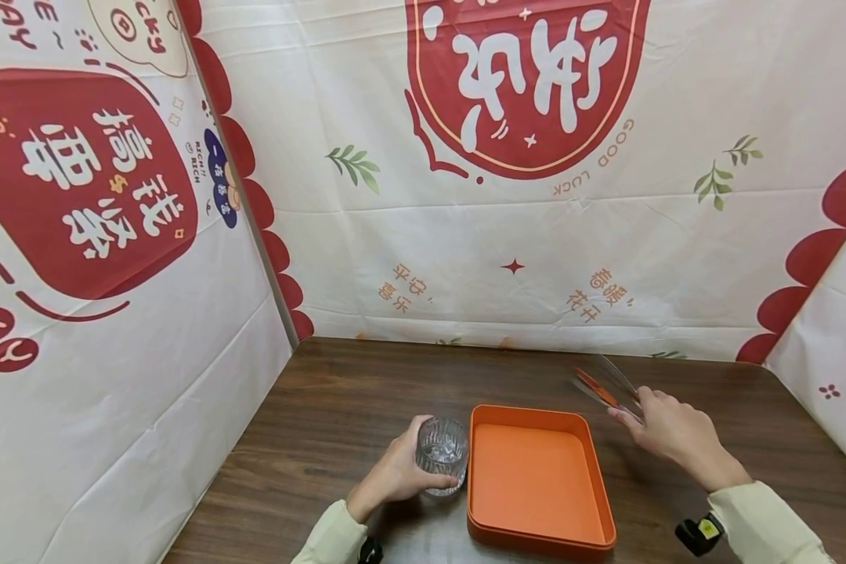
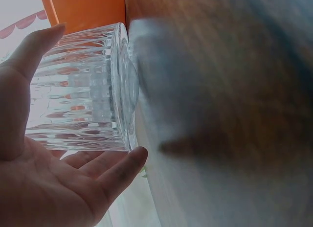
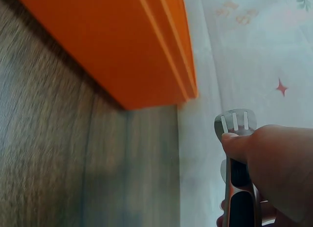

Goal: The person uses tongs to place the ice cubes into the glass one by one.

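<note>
My left hand point(image 1: 399, 468) grips a clear ribbed glass point(image 1: 442, 453), thumb on the near side and fingers round the far side. In the left wrist view the glass point(image 2: 85, 90) has its base close to the tabletop; whether it touches is hard to tell. An open orange box point(image 1: 536, 482), shallow and square, stands just right of the glass. Beyond the box's right side, my right hand point(image 1: 680, 431) holds metal tongs point(image 1: 599, 388) with orange on one arm. The right wrist view shows the tongs' slotted metal end point(image 3: 235, 120) by the thumb and a black-and-orange grip.
The dark wood table point(image 1: 366, 376) runs back to a white printed cloth point(image 1: 507, 258) hanging behind it. Another printed cloth point(image 1: 148, 376) hangs along the left side, and more white cloth point(image 1: 832, 345) borders the right.
</note>
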A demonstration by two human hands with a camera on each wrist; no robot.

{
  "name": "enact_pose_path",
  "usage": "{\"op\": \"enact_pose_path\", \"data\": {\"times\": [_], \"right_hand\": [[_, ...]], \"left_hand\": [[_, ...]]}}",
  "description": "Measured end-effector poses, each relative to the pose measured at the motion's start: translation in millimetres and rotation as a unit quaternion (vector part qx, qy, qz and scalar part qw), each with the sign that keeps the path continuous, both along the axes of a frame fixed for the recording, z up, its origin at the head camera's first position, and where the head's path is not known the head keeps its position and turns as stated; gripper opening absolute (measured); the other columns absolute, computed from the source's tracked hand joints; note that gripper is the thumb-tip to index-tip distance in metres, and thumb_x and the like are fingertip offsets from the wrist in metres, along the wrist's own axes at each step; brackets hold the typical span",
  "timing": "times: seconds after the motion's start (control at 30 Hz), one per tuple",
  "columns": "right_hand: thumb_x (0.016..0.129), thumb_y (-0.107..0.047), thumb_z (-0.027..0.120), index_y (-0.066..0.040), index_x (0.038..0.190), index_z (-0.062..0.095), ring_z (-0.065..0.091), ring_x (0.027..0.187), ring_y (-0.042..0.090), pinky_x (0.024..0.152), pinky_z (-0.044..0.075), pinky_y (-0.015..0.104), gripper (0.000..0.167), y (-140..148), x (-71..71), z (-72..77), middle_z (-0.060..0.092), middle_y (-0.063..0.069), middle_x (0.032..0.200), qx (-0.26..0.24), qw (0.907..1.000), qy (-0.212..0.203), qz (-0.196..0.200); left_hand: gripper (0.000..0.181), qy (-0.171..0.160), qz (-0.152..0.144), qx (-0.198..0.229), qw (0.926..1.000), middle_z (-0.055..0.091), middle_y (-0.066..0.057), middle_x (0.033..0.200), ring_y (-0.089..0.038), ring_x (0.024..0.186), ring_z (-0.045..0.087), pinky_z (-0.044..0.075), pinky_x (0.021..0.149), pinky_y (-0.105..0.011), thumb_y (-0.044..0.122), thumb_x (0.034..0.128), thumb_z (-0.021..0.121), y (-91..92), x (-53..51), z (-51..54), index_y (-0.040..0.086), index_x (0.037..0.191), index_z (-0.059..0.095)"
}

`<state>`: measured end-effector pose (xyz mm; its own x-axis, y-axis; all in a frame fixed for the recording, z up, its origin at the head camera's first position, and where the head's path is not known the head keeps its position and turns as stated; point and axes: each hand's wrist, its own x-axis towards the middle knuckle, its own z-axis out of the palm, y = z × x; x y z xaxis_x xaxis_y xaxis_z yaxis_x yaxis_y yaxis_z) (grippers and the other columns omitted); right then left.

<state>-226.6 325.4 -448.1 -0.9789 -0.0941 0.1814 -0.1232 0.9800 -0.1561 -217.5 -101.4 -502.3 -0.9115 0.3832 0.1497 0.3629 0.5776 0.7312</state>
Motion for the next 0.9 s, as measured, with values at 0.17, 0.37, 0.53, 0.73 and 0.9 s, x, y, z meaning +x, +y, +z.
{"op": "enact_pose_path", "data": {"times": [0.17, 0.37, 0.53, 0.73, 0.9], "right_hand": [[0.094, -0.056, 0.057, 0.013, 0.111, 0.055, 0.063, 0.079, 0.048, 0.06, 0.049, 0.059, 0.071, 10.0, -1.5, -6.4, 0.064, 0.031, 0.096, 0.0, 0.9998, -0.018, -0.009], [0.093, -0.053, 0.059, 0.015, 0.113, 0.052, 0.062, 0.079, 0.048, 0.06, 0.049, 0.059, 0.072, 22.4, -3.9, -15.3, 0.062, 0.033, 0.097, -0.004, 0.9983, -0.053, -0.021], [0.094, -0.051, 0.059, 0.015, 0.113, 0.051, 0.061, 0.078, 0.046, 0.059, 0.048, 0.058, 0.069, 31.5, -6.4, -22.2, 0.061, 0.033, 0.096, -0.004, 0.9963, -0.08, -0.03], [0.094, -0.058, 0.053, 0.016, 0.116, 0.048, 0.061, 0.079, 0.047, 0.06, 0.047, 0.058, 0.077, 37.5, -5.8, -29.1, 0.059, 0.034, 0.098, -0.009, 0.9922, -0.117, -0.041], [0.095, -0.062, 0.049, 0.011, 0.107, 0.052, 0.061, 0.076, 0.044, 0.058, 0.046, 0.056, 0.075, 39.7, -3.7, -34.6, 0.061, 0.029, 0.091, -0.015, 0.9925, -0.114, -0.042]], "left_hand": [[0.093, 0.004, 0.0, -0.001, 1.0, 0.063, -0.006, 0.118, -0.024, 0.101, 0.062, 0.051, 0.086, -0.04, 0.04, 0.0631, 0.093, -0.2, 0.0, -0.6, 0.014, 0.137, 0.043], [0.092, 0.001, -0.001, 0.003, 1.0, 0.063, -0.006, 0.117, -0.024, 0.102, 0.063, 0.05, 0.086, -0.039, 0.04, 0.0636, 0.093, -0.1, -0.7, -0.3, 0.015, 0.137, 0.043], [0.093, -0.004, 0.003, 0.001, 1.0, 0.063, -0.008, 0.116, -0.025, 0.101, 0.062, 0.051, 0.085, -0.041, 0.04, 0.0632, 0.093, -0.1, -0.6, 0.4, 0.015, 0.137, 0.042], [0.093, 0.001, 0.0, 0.0, 1.0, 0.064, -0.007, 0.116, -0.025, 0.101, 0.063, 0.051, 0.085, -0.04, 0.04, 0.0633, 0.093, -0.1, -0.7, -0.1, 0.015, 0.137, 0.042], [0.093, 0.005, -0.001, -0.003, 1.0, 0.064, -0.006, 0.116, -0.024, 0.101, 0.063, 0.051, 0.085, -0.038, 0.041, 0.064, 0.093, -0.4, -0.8, -0.4, 0.014, 0.137, 0.042]]}}
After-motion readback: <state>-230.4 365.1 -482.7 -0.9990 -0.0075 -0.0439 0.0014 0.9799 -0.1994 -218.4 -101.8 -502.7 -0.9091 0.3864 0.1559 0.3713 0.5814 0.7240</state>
